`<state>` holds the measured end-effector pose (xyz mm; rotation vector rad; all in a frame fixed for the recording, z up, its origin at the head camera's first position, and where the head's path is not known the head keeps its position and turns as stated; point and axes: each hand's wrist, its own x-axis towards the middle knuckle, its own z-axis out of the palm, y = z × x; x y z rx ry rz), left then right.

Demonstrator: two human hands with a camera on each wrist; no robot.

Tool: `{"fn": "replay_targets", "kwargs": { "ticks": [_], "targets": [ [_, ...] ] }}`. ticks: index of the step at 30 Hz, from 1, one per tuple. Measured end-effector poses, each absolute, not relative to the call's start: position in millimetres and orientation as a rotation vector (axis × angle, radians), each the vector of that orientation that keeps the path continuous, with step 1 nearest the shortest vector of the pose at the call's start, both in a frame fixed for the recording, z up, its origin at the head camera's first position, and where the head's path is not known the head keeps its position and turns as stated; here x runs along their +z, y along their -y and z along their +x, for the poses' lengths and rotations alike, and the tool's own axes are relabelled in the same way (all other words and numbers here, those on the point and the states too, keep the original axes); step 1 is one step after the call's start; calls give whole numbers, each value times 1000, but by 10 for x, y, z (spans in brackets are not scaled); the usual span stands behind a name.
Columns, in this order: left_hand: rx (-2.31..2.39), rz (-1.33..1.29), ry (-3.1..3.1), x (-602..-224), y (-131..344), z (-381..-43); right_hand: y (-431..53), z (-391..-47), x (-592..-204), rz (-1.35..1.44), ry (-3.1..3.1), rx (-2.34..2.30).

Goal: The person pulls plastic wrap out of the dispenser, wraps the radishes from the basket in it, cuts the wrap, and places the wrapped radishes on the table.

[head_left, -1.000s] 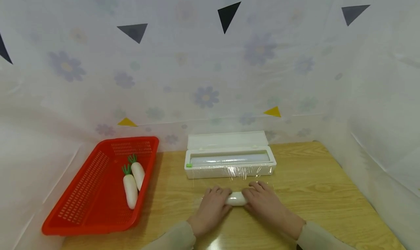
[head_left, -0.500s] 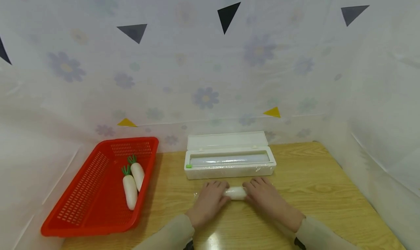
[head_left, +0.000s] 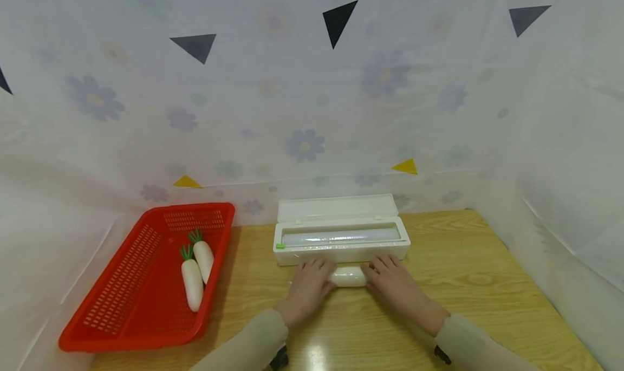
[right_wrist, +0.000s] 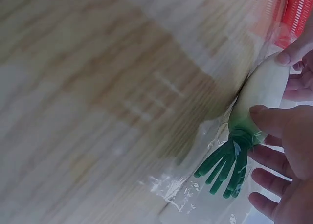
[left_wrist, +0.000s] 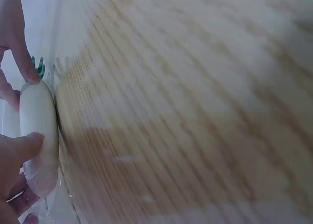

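Observation:
A white radish (head_left: 348, 277) with clear cling film (right_wrist: 168, 187) round it lies crosswise on the table, just in front of the film box. My left hand (head_left: 308, 287) holds its tip end, the thumb on the near side and the fingers over the far side. At the other end my right hand (head_left: 397, 287) grips it near the green leaves (right_wrist: 227, 165), which the right wrist view shows under the film. Behind both hands, a white box (head_left: 341, 254) stands with its lid up and a film roll (head_left: 341, 237) inside.
To the left is a red basket (head_left: 127, 343) with two white radishes (head_left: 193, 287) lying in it. A green slider (head_left: 280, 246) sits at the box's left front edge. White patterned sheeting (head_left: 302, 100) stands behind and at both sides of the wooden table (head_left: 487, 290).
Both hands have moved the radish away from my body, rolling it up close to the box. The stretch of film between radish and box has become shorter.

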<state>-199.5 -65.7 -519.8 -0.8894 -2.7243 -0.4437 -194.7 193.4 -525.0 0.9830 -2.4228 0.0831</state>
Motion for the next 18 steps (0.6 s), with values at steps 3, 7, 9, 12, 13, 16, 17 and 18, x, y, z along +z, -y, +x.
{"fn": "replay_targets", "kwargs": {
  "ticks": [3, 7, 9, 12, 13, 16, 17, 18],
  "targets": [
    [-470, -877, 2720, -5185, 675, -2016, -1931, -1959, -5242, 973, 2442, 38],
    [-479, -873, 2740, -5188, 704, -2039, -1921, -1961, -5229, 943, 2467, 23],
    [-481, -868, 2741, -5187, 719, -2047, -1918, -1960, -5224, 934, 2457, 25],
    [-492, -867, 2730, -5179, 743, -2054, -1919, -1960, -5215, 933, 2432, 37],
    [-495, -867, 2725, -5175, 750, -2055, -1920, -1962, -5213, 936, 2429, 43],
    [-507, -877, 2715, -5176, 772, -2058, -1926, -1967, -5208, 943, 2457, 84],
    [-507, -876, 2715, -5178, 779, -2061, -1928, -1968, -5205, 942, 2477, 106],
    [-505, -874, 2716, -5180, 786, -2062, -1931, -1970, -5200, 943, 2499, 125]
  ]
}}
